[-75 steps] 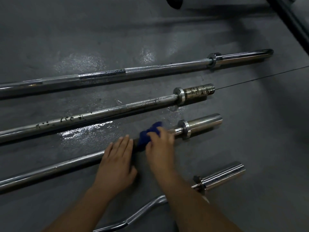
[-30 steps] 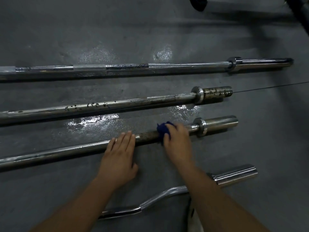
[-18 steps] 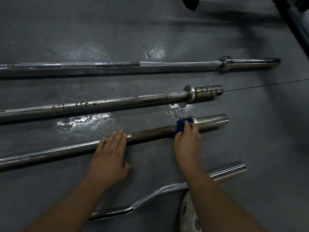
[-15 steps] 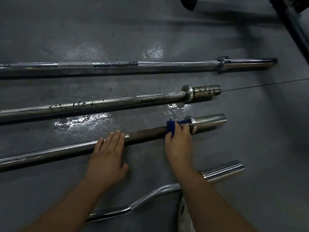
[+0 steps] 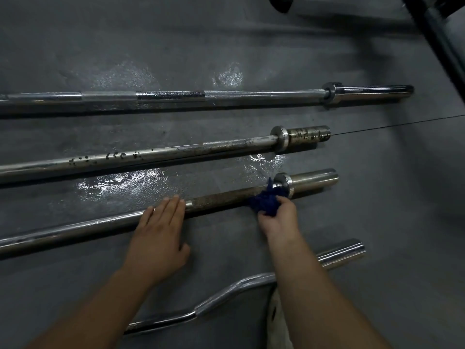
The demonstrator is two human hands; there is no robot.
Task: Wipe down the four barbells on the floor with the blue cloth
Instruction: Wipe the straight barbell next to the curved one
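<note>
Several barbells lie side by side on the dark floor. Farthest is a long chrome bar [image 5: 251,96], then a rust-spotted bar [image 5: 151,157], then a third bar [image 5: 219,199] with a rusty knurled stretch, and nearest a curved curl bar [image 5: 226,292]. My right hand [image 5: 278,217] grips the bunched blue cloth [image 5: 264,201] against the third bar, just left of its collar [image 5: 283,183]. With flat, straight fingers, my left hand [image 5: 161,238] rests on the same bar further left.
Wet patches [image 5: 130,182] shine on the floor between the second and third bars. A black frame post [image 5: 442,44] slants down the upper right corner. A thin dark line [image 5: 402,124] runs across the floor to the right. Something pale [image 5: 275,321] shows under my right forearm.
My right hand has slid the cloth back and forth along the third bar near its collar; it now sits just left of the collar. My left hand has stayed flat on the bar.
</note>
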